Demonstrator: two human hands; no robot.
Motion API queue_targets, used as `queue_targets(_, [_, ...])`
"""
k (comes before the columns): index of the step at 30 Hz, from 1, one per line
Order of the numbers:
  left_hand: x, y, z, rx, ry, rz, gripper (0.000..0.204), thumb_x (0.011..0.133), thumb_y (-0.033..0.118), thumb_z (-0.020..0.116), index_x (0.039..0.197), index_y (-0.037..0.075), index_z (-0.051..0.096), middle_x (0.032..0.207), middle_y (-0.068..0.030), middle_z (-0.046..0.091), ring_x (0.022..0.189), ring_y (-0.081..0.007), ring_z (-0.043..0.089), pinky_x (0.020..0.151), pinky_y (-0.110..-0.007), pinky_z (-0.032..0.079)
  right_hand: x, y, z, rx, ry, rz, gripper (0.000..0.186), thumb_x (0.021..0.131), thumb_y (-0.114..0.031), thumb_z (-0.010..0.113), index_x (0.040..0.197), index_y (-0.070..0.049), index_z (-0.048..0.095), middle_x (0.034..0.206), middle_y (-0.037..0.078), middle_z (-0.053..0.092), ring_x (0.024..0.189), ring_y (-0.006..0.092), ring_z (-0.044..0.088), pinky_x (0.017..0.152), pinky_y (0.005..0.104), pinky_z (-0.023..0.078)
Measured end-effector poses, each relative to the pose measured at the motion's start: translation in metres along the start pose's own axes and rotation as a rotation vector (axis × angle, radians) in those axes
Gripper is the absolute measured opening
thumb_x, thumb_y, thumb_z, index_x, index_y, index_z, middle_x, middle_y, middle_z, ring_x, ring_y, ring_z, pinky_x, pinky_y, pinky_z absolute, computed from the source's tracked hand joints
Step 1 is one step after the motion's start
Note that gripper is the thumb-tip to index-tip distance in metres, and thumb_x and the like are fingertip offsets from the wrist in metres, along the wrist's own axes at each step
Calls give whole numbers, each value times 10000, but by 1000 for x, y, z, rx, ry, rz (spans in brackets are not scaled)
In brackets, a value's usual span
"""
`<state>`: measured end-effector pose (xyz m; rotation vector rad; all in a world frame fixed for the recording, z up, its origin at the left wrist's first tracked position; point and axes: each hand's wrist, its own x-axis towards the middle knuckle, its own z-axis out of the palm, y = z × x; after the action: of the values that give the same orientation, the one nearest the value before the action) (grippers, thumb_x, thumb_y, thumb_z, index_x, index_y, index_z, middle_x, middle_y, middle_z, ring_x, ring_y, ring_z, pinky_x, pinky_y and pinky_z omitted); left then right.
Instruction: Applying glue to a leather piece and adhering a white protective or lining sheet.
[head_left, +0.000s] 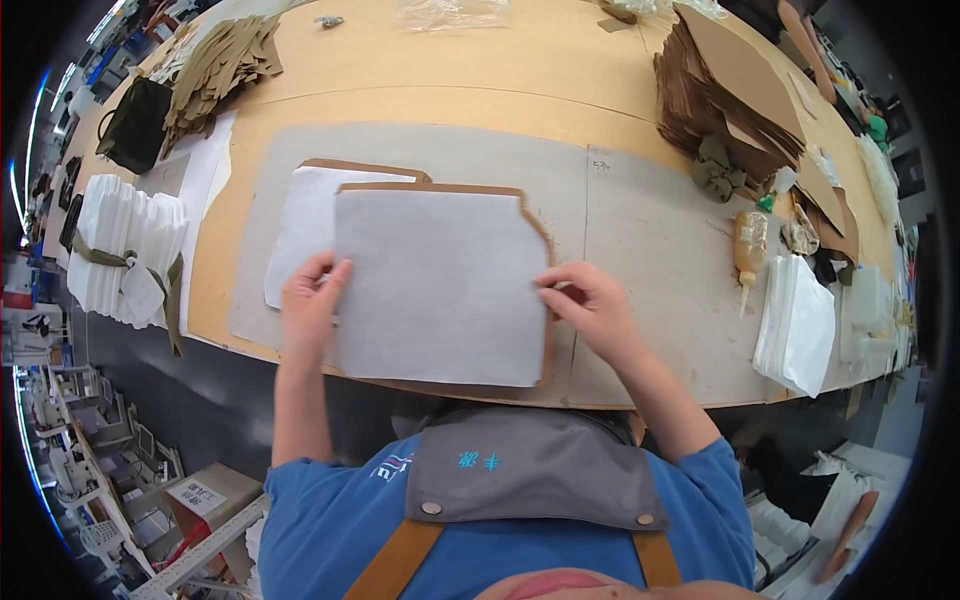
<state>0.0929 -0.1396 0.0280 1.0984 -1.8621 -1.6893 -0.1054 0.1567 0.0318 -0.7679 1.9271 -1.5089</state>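
Your left hand (314, 298) and right hand (592, 308) grip opposite side edges of the brown-backed white panel (440, 290); left of it lies a second panel (301, 225), right a bottle (751, 240).

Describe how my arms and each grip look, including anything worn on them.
The left grip and right grip are bare, each with a thumb and fingers; no glove or ring shows. The forearms are bare too, with no watch, bracelet or cable in sight. Plain blue short sleeves cover the upper arms.
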Motion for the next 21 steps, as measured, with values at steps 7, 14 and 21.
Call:
queue_targets(7, [63, 6, -103, 160, 117, -55, 287, 961, 173, 714, 1192, 4, 700, 921, 31, 679, 784, -38, 586, 681, -206, 471, 70, -11, 96, -71, -207, -130, 194, 940, -112, 686, 1111, -31, 730, 999, 75, 693, 860, 154, 664, 784, 294, 546])
queue_targets(14, [101, 4, -96, 189, 69, 59, 378, 968, 176, 704, 1280, -30, 650, 928, 15, 657, 832, -44, 579, 740, -199, 465, 93, 0, 107, -32, -144, -71, 184, 922, -113, 690, 1081, -33, 737, 1007, 115, 706, 886, 215, 688, 801, 331, 553])
queue_targets(21, [117, -7, -73, 440, 101, 131, 364, 952, 153, 708, 1276, -4, 660, 964, -16, 647, 855, -92, 586, 795, -246, 495, 99, 11, 103, -120, -134, -127, 180, 914, -135, 694, 1053, -33, 744, 1013, 122, 697, 864, 248, 682, 795, 357, 552])
